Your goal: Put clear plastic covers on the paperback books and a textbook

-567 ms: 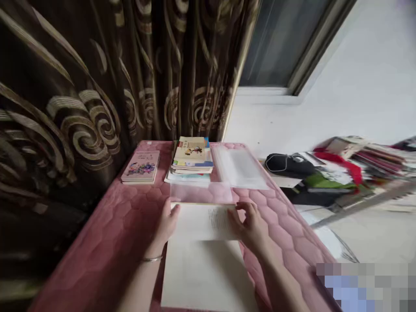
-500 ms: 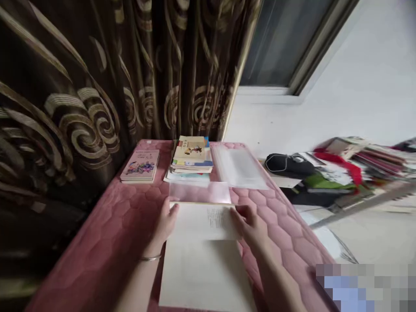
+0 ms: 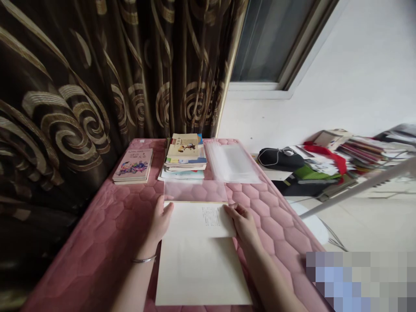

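Head: open book [image 3: 199,253] between left grip [image 3: 161,220], right grip [image 3: 242,222].

Open book [image 3: 201,271], near centre on the padded surface [image 3: 120,225], lengthwise from near to far; left hand [image 3: 161,220] at its far left edge, right hand [image 3: 242,222] at its far right. Plastic cover [image 3: 195,191], just beyond the book's far edge. Far row, left to right: small book pile [image 3: 133,167], taller book stack [image 3: 184,151], plastic sheets [image 3: 237,164]. Curtain [image 3: 146,65], behind and along the left; window [image 3: 266,43], far right of it, in the wall [image 3: 364,65]. Heaped articles [image 3: 321,162], right of the padded surface, before the wall.
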Demonstrator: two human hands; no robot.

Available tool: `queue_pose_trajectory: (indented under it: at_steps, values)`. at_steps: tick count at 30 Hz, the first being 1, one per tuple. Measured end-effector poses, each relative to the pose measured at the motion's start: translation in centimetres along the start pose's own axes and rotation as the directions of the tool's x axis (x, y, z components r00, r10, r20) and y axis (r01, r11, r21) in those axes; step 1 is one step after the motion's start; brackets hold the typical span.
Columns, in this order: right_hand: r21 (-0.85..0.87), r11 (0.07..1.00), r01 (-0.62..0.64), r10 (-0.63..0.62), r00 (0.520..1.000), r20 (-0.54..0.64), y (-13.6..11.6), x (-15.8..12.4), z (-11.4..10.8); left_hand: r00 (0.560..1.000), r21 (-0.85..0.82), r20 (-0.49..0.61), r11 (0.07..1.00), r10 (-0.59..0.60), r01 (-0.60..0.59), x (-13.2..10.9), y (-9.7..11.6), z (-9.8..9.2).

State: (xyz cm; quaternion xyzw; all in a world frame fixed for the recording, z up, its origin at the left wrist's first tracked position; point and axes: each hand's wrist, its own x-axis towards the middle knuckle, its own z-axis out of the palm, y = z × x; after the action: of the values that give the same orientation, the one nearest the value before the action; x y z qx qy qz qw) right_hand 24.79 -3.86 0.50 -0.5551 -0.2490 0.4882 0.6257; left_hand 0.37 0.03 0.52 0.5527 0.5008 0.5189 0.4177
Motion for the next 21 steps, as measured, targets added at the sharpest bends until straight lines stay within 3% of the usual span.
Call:
queue_pose_trajectory:
  at_steps: [10, 17, 21]
  values:
    - [-0.054, 0.998, -0.014, 0.010, 0.997, -0.071, 0.11, -0.32, 0.35, 0.999, -0.002, 0.033, 0.999, -0.037, 0.038, -0.06, 0.04, -0.08]
    - [-0.239, 0.968, 0.081, -0.109, 0.989, -0.105, 0.37, -0.45, 0.24, 1.000, 0.041, -0.007, 0.999, -0.009, 0.009, -0.02, 0.12, 0.01]
    - [-0.152, 0.988, -0.008, -0.006, 0.996, -0.091, 0.21, -0.23, 0.14, 0.999, 0.010, 0.011, 0.999, -0.043, 0.043, 0.00, -0.16, -0.02]
